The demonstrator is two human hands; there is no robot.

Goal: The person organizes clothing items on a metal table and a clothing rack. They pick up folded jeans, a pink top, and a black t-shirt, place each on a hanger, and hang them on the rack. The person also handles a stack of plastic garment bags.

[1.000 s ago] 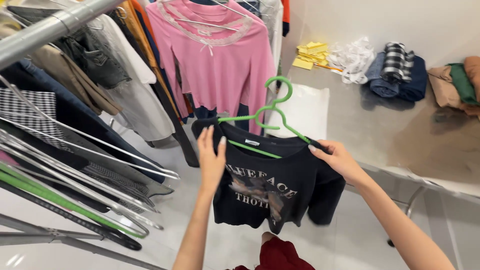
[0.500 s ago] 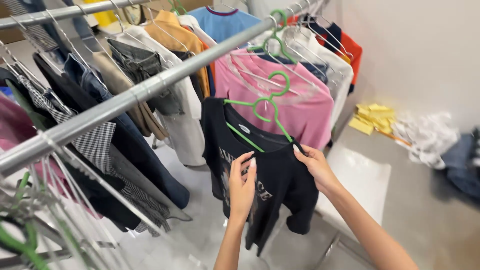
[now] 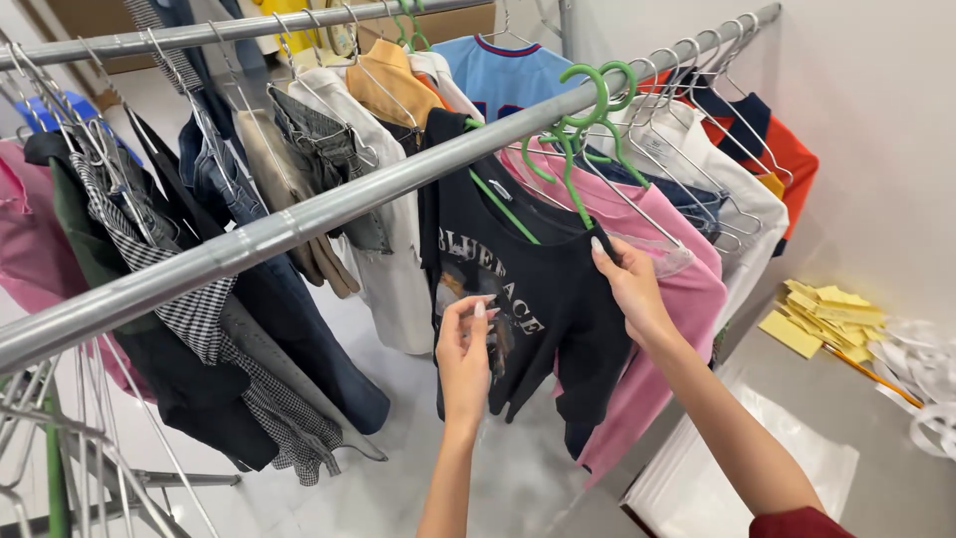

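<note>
Black T-shirt (image 3: 518, 299) now hangs on rail (image 3: 329, 209); right hand (image 3: 629, 289) still grips it.

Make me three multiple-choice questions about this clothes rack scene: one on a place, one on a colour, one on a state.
1. Where does the black printed T-shirt hang?
A. On the metal rail
B. Folded on the table
C. On the floor

2. What colour is its hanger?
A. Red
B. Green
C. White

3. What is the right hand doing?
A. Resting in a pocket
B. Gripping the shirt's shoulder
C. Holding yellow paper

Answers:
1 A, since the hanger's hook sits over the rail.
2 B, the hook and arms show bright green.
3 B, the fingers close on the black fabric by the sleeve, while the left hand touches the shirt front.
</note>
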